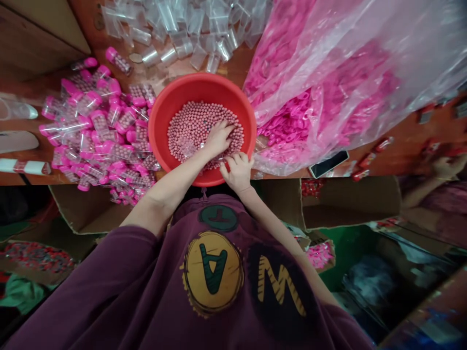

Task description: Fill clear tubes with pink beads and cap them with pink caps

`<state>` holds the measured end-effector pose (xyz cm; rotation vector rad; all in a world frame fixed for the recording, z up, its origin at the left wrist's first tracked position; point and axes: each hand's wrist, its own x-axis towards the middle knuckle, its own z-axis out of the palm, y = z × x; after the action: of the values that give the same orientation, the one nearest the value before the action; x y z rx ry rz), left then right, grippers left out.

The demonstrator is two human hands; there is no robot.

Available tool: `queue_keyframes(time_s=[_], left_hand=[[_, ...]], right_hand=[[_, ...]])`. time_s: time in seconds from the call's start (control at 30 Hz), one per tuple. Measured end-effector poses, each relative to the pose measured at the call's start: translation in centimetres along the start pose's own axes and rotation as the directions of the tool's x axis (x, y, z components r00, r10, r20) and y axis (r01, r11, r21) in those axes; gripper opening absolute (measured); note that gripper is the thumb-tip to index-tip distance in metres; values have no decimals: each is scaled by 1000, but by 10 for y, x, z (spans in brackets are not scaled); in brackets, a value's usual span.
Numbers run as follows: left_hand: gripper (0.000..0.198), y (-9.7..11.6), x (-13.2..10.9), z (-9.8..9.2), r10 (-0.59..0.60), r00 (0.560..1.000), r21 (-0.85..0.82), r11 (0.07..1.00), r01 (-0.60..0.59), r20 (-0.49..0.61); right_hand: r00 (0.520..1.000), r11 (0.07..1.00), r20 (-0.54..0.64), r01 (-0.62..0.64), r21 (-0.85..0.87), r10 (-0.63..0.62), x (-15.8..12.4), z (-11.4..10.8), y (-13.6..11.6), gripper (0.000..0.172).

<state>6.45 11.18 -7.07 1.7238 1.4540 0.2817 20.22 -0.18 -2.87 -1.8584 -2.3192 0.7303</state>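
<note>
A red plastic bowl (157,129) stands at the table edge in front of me, with many small pink beads (193,119) inside. My left hand (218,138) reaches into the bowl, its bent fingers apart and touching the beads; the fingertips are partly hidden. At the bowl's near right rim is my right hand (238,171), fingers curled inward and the thumb low. What it holds, if anything, is too small to tell. Some clear plastic pieces (188,148) lie among the beads near my left wrist.
To the left is a heap of bead-filled tubes with pink caps (100,121). Clear empty tubes (197,24) lie behind the bowl. A plastic bag of pink parts (299,116), a phone (328,164) and another person's hand (448,165) are at right. Open cardboard boxes (350,204) sit below.
</note>
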Motion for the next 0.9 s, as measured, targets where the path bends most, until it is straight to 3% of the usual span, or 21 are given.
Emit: queue_keyframes(time_s=[0.13, 0.23, 0.33, 0.43, 0.53, 0.6, 0.67, 0.77, 0.9], left_hand=[[61, -16, -20, -10, -63, 996, -338, 940, 37, -67], [60, -19, -44, -32, -92, 994, -606, 795, 37, -60], [51, -7, -68, -56, -106, 994, -800, 597, 55, -11], [36, 13, -85, -76, -151, 988, -862, 496, 107, 36], [25, 32, -95, -90, -186, 982, -884, 451, 120, 38], [23, 41, -100, -96, -168, 985, -899, 423, 114, 46], [24, 50, -107, -104, -149, 987, -899, 421, 121, 63], [25, 59, -117, -116, -154, 985, -859, 491, 144, 77], [26, 66, -128, -130, -182, 980, -820, 548, 166, 77]], right_hand=[[997, 997, 76, 14, 77, -20, -2, -14, 1, 33], [998, 987, 55, -13, 159, 4, -2, -30, 4, 30], [998, 968, -38, -35, 249, 46, 5, -47, 11, 36], [993, 894, -98, -15, 447, 66, 23, -60, 18, 45], [995, 703, -94, 42, 710, 34, 48, -75, 19, 47], [995, 606, -83, 102, 789, -59, 62, -90, 13, 43], [977, 610, -68, 180, 771, -202, 70, -108, 1, 45], [923, 669, -18, 293, 683, -386, 70, -136, -20, 52], [907, 647, 34, 273, 711, -420, 62, -150, -37, 43]])
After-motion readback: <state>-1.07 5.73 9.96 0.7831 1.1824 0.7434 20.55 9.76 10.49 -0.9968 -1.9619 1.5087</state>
